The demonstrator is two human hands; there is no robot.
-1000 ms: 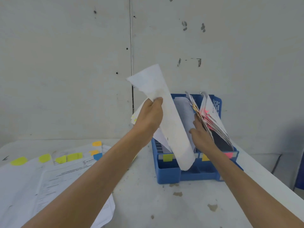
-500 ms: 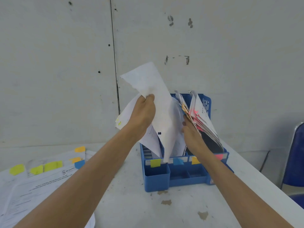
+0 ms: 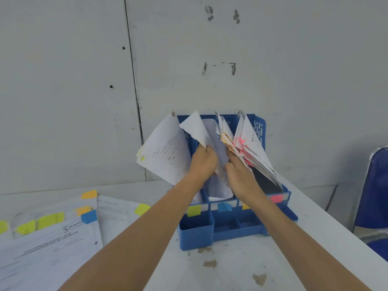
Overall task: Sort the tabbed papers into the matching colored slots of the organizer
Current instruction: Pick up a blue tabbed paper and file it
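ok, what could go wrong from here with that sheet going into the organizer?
1. The left hand grips the white sheet bunched and curled; pushed further it may crease or snag on a divider of the organizer.
2. The papers in the yellow-tab slot lean out past the left wall; a knock could spill them.
3. The right hand presses back the orange and pink tabbed stack; released early, it may flop over the open slot.

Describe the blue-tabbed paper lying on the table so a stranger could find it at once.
Start at the blue organizer standing against the wall, then look left to the loose papers spread on the white table. The blue-tabbed paper lies near the middle of that spread; its tab is the only blue one, the others being yellow or orange.
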